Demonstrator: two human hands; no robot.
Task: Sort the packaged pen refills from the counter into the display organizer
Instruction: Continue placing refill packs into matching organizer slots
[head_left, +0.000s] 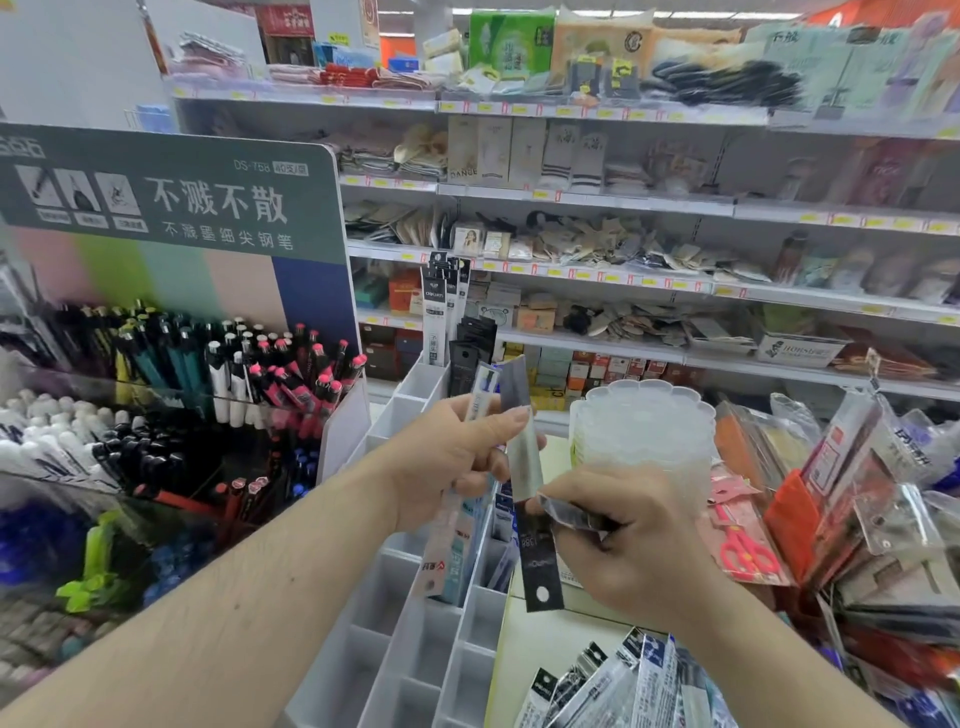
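Observation:
My left hand (452, 457) grips a fan of packaged pen refills (457, 540), held upright over the white display organizer (415, 649). My right hand (623, 540) pinches a dark refill pack (537, 561) that hangs down beside the bundle, touching a grey pack (519, 441) from it. A pile of refill packs (618, 686) lies on the pale counter (540, 639) at the bottom right. Several refill packs (447, 312) stand upright in the organizer's far compartments.
A pen display (171, 374) with a green sign stands on the left. A stack of clear plastic palettes (644, 431) sits behind my hands. Packaged stationery with red scissors (743, 551) crowds the right. Store shelves (623, 197) fill the background.

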